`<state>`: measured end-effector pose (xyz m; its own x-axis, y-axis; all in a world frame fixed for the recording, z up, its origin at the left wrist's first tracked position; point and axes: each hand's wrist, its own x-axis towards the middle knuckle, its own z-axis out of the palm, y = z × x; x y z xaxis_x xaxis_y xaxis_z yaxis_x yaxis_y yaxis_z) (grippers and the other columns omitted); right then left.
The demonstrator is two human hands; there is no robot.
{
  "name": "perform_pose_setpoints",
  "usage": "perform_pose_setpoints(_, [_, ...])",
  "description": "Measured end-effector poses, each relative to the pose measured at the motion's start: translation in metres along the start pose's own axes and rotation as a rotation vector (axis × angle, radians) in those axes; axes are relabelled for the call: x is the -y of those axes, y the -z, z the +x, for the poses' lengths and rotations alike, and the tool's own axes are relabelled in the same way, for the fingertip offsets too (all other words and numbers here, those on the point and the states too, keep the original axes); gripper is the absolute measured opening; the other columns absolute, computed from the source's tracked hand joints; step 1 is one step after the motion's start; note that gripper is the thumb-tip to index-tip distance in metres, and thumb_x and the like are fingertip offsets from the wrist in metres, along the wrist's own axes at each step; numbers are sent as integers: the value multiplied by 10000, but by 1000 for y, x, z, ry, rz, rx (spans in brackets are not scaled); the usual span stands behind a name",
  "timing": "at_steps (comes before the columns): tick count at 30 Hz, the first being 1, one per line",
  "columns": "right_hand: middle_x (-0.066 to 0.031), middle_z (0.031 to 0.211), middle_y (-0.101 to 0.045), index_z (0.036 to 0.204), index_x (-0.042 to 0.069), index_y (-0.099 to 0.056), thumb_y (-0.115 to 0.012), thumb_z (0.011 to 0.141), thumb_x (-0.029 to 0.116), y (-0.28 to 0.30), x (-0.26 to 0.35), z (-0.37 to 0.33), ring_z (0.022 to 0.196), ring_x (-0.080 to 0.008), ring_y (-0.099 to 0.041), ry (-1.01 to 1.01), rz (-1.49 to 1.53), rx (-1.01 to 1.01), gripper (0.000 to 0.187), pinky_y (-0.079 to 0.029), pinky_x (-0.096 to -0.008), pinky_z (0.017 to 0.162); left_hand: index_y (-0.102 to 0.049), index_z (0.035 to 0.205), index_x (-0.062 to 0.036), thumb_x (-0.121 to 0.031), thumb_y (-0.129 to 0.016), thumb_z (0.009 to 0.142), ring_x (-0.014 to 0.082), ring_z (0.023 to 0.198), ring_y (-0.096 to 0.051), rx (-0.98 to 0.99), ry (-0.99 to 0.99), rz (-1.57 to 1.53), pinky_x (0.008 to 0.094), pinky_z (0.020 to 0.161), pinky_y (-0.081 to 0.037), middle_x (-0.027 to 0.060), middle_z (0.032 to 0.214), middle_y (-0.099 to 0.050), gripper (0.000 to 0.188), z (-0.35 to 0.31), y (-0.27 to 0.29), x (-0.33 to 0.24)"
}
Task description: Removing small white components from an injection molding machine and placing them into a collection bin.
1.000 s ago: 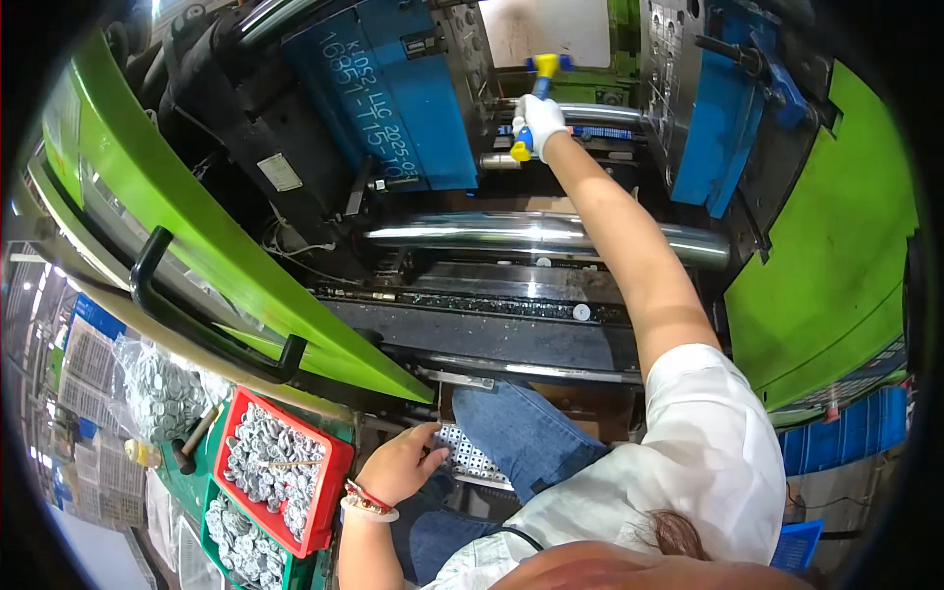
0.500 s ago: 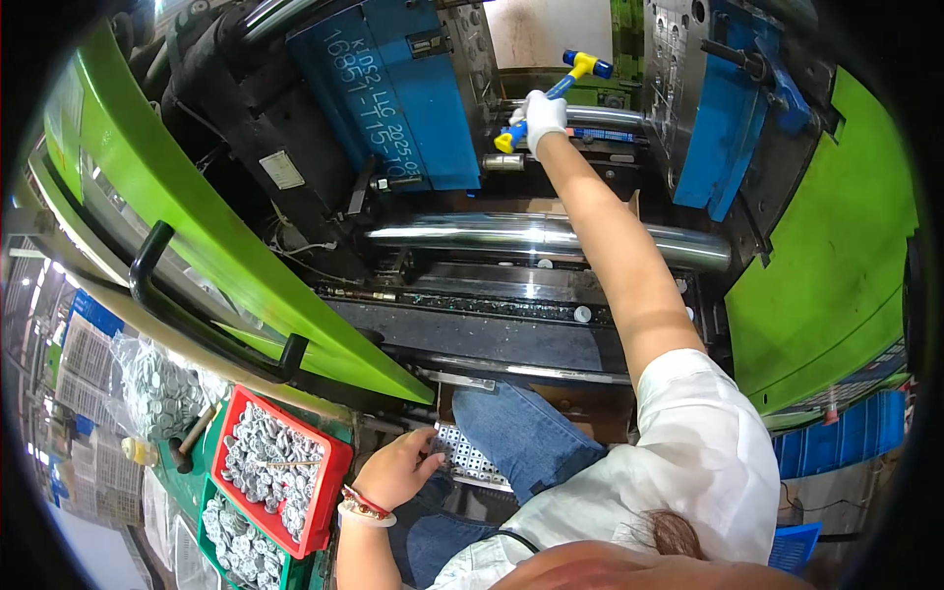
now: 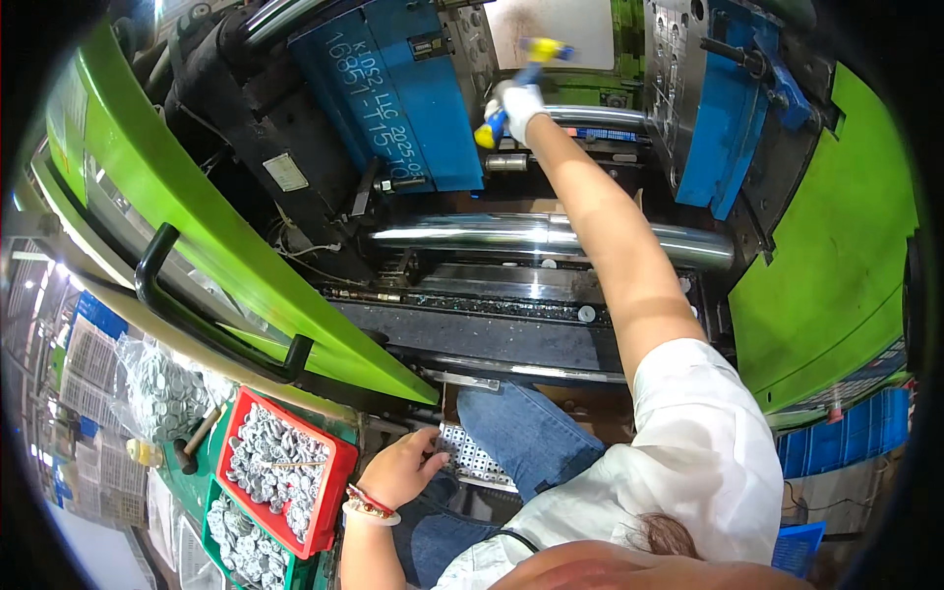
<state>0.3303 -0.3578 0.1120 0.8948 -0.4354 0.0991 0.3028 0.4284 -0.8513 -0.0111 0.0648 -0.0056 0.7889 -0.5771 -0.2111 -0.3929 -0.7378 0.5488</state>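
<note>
My right hand (image 3: 517, 110), in a white glove, is wrapped round the handle of a blue and yellow mallet (image 3: 529, 75). The mallet's head is smeared by motion, and its yellow butt sticks out below my fist. Close by on the left is the metal face (image 3: 474, 54) of the blue mould half (image 3: 393, 98); I cannot tell whether the mallet touches it. Down by my knee, my left hand (image 3: 401, 470) has its fingers curled at the left end of a pale perforated plate (image 3: 477, 460). My leg covers part of that plate.
A second blue mould half (image 3: 716, 118) stands at right. Shiny tie bars (image 3: 462, 233) cross the machine. The green door (image 3: 246, 246) with a black handle (image 3: 157, 285) is at left. Red (image 3: 339, 472) and green (image 3: 211, 531) trays hold round grey parts, beside a hammer (image 3: 197, 442) and a bag (image 3: 162, 393).
My right hand and the mallet have moved left, toward the left mould half, and the mallet's head is now blurred. My left hand stays at the perforated plate.
</note>
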Motion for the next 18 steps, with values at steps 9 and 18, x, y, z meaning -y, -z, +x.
perform_pose_setpoints(9, [-112, 605, -532, 863, 8, -427, -538, 809, 66, 29, 30, 5, 444, -258, -570, 209, 7, -386, 136, -486, -390, 399, -537, 1183, -28, -244, -632, 864, 340, 854, -641, 11, -13, -19, 393, 733, -512, 179, 949, -655, 397, 5, -2, -1])
perform_pose_setpoints(18, [-52, 554, -480, 684, 66, -469, -542, 825, 96, 28, 26, -14, 396, -169, -496, 136, -197, -40, 161, -412, -318, 358, -538, 1183, -40, -246, -637, 861, 335, 852, -643, 12, 2, -10, 392, 727, -514, 177, 949, -654, 396, 6, -4, -2])
